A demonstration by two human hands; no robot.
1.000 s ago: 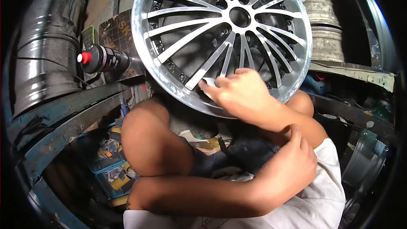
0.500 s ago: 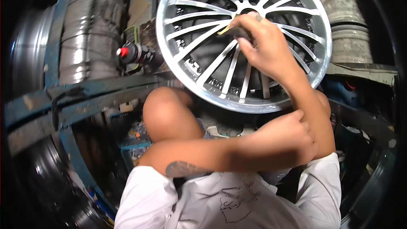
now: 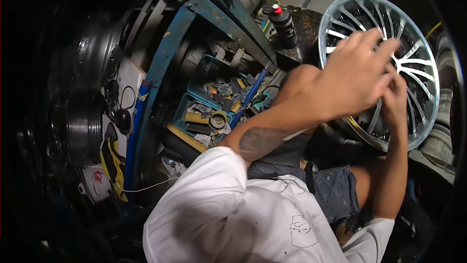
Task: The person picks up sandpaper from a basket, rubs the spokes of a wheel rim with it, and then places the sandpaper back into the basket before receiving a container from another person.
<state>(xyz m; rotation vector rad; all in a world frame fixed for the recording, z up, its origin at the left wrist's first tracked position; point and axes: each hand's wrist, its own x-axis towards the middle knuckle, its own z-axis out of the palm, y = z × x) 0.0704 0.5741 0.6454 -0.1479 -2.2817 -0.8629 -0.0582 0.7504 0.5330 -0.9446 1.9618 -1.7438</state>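
A silver multi-spoke wheel rim (image 3: 412,72) stands at the upper right, tilted, with dark gaps between its spokes. My left hand (image 3: 357,75) is in front of the rim, its fingers bent and smeared by motion. Close against it is my right hand (image 3: 395,92), which the left one partly covers. The two hands appear to meet at the fingers. Whether anything is held between them is hidden. A dark bottle with a red cap (image 3: 283,27) stands to the left of the rim.
A blue metal frame (image 3: 168,51) runs down the left of my legs. Beside it sit blue plastic baskets (image 3: 182,108) with worn scraps and a tape roll (image 3: 218,119). More metal rims (image 3: 87,126) are stacked at the far left, others (image 3: 440,141) at the right.
My view has swung left, so the rim now lies at the upper right. My left hand has come up from my right forearm to my right hand. The dark, yellow-edged piece in my right hand is out of sight.
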